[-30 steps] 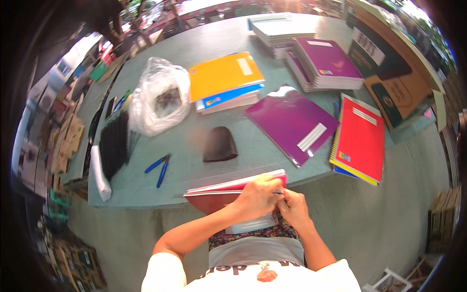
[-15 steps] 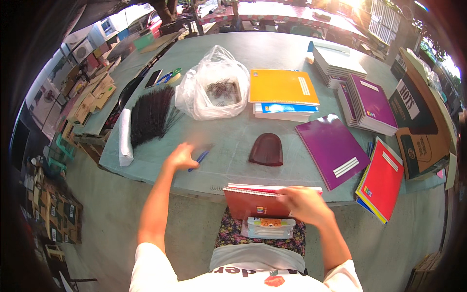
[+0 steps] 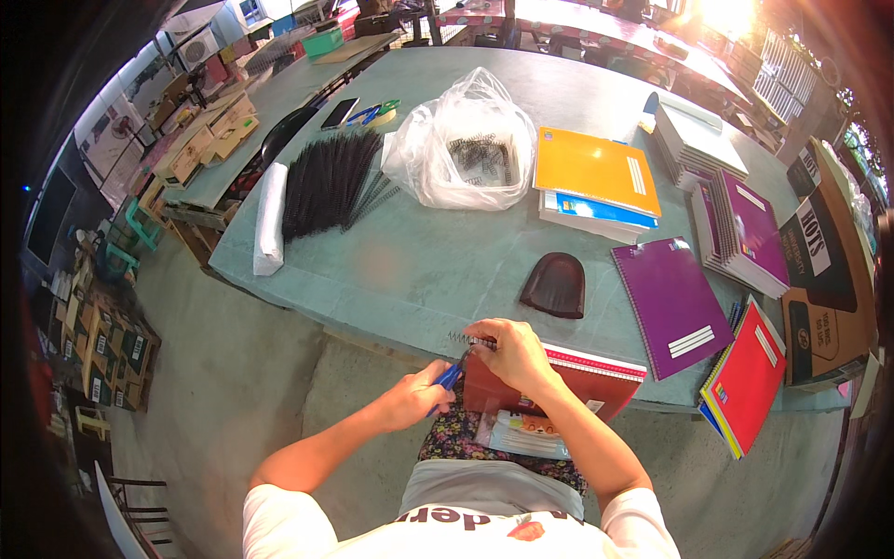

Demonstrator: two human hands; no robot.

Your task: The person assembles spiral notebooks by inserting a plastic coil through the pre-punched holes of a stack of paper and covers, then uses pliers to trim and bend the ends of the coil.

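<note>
A red spiral notebook (image 3: 596, 384) stands on its edge between my lap and the table's near edge, its coil side up. My right hand (image 3: 517, 356) is closed on the notebook's left corner, where a loose end of black wire coil (image 3: 457, 338) sticks out. My left hand (image 3: 410, 401) grips blue-handled pliers (image 3: 450, 376), whose dark tip is at that coil end. Fingers partly hide the tip. Below the notebook, a clear packet with an orange animal picture (image 3: 531, 434) lies on my lap.
Beyond the notebook lies a dark maroon rounded piece (image 3: 554, 284). Black coils (image 3: 326, 186) lie left of a plastic bag (image 3: 456, 177) holding more. Yellow (image 3: 596, 172), purple (image 3: 672, 307) and red notebooks (image 3: 745, 373) are to the right, before a cardboard box (image 3: 824, 270).
My left hand has picked the blue-handled pliers up off the table and brought them to the notebook. My right hand has slid left along the notebook to its coil end.
</note>
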